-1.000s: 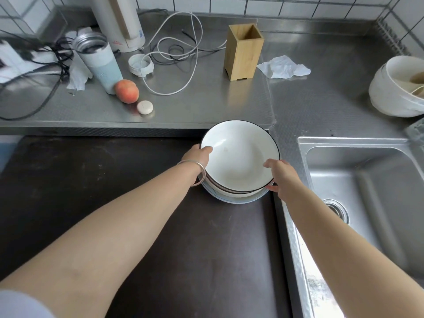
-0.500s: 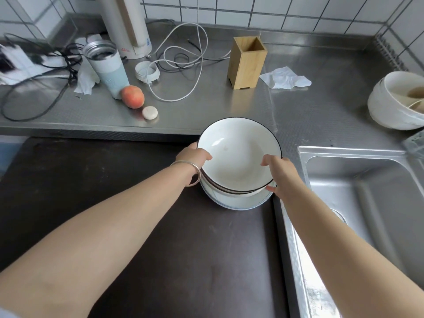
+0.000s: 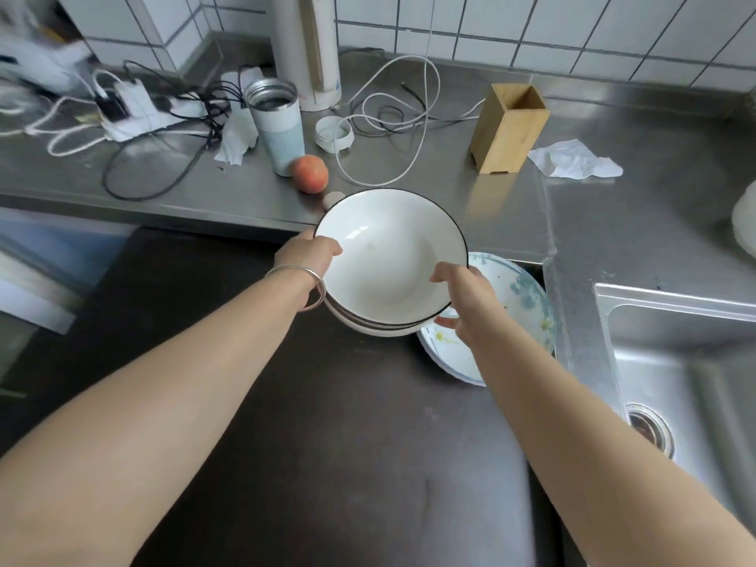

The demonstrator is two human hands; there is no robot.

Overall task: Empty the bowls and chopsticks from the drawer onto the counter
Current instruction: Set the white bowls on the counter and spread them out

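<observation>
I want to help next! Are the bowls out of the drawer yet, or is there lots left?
Nothing from the drawer sits on the steel counter yet. Right now the left hand and right hand are holding the stack of white black-rimmed bowls up over the drawer. One flowered bowl is still down inside. No chopsticks show, so I can't tell about those.

Stack of black-rimmed white bowls now raised off the floral plate it sat on a second ago, gripped by left hand and right hand. Plate interior newly exposed. Stack shifted left, overlapping the counter edge.
</observation>
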